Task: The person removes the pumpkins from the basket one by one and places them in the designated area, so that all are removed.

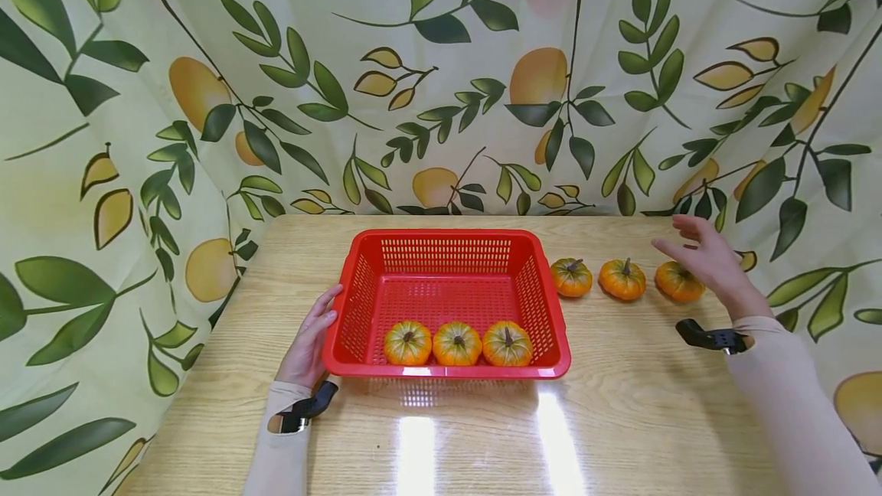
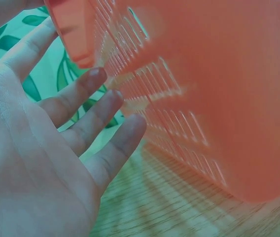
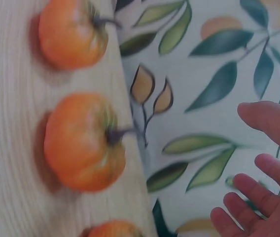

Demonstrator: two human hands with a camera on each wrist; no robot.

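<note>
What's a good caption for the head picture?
Three pumpkins in a red basket, three on the table, left hand touching basket.

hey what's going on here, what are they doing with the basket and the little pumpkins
A person has their left hand against the left side of a red basket, fingers touching its rim. Their right hand hovers by the rightmost pumpkin, fingers apart from it and holding nothing. Three pumpkins sit in a row along the basket's near side; that pumpkin and two others stand in a row on the wooden table, to the basket's right.
</note>
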